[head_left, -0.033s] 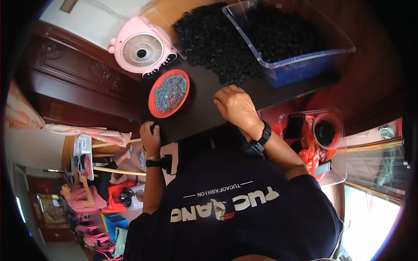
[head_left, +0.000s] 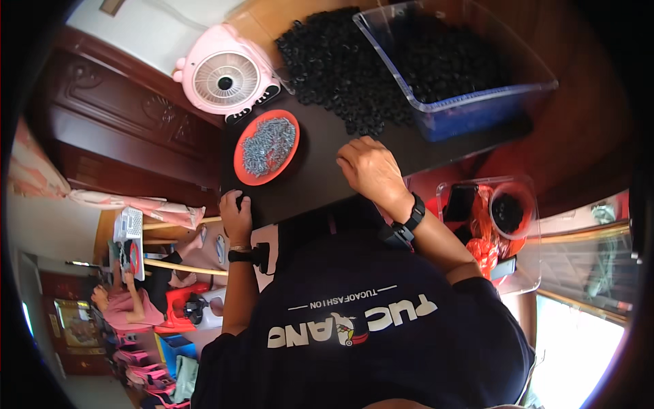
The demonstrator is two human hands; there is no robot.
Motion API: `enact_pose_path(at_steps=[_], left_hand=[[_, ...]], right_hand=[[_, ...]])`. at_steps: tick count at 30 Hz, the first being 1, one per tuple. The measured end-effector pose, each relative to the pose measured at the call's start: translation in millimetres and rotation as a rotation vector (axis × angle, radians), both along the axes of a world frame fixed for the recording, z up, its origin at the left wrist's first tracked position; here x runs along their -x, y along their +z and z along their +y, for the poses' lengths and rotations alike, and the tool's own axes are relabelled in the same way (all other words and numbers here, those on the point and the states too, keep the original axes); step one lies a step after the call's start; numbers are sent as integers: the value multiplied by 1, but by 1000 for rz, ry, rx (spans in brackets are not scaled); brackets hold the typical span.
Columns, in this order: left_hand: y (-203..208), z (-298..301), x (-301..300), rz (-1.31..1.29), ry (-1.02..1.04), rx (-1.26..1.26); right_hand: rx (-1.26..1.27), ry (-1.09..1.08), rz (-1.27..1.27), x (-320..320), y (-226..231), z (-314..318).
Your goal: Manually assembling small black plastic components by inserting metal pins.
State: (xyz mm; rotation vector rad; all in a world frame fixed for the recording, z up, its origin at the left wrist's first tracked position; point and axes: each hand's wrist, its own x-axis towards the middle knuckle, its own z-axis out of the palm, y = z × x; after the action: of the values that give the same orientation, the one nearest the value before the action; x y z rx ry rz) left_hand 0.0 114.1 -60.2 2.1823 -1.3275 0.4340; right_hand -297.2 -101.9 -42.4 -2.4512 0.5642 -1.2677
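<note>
Black tabletop (head_left: 310,174) beneath curled right hand (head_left: 370,168)

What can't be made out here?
- Head view: anything under the right hand, hidden by its back.
- Head view: dark spot at the left hand, too small to identify.
- Head view: floor of the tub, covered by black pieces.
- Head view: shape of each metal piece, too small.

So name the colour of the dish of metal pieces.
The dish is orange-red, clearest in the head view.
</note>
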Motion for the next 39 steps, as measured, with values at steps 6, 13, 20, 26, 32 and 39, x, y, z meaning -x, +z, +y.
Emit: enact_pose_path(at_steps=[6,13,20,26,32,39], left_hand=[[4,-1,9,-7,8,32],[5,-4,12,-28,48,62],[8,-5,17,2,92,55],[6,-2,13,0,93,69],[6,-3,15,90,33,103],[8,3,5,210,-55,186]], right_hand=[[-54,3,8,0,4,5],[-56,11,-20,-4,6,7],[-44,28,-28,-6,4,5],[-75,39,-1,-4,7,8],[-169,65,0,0,6,4],[-72,43,20,-5,13,7]])
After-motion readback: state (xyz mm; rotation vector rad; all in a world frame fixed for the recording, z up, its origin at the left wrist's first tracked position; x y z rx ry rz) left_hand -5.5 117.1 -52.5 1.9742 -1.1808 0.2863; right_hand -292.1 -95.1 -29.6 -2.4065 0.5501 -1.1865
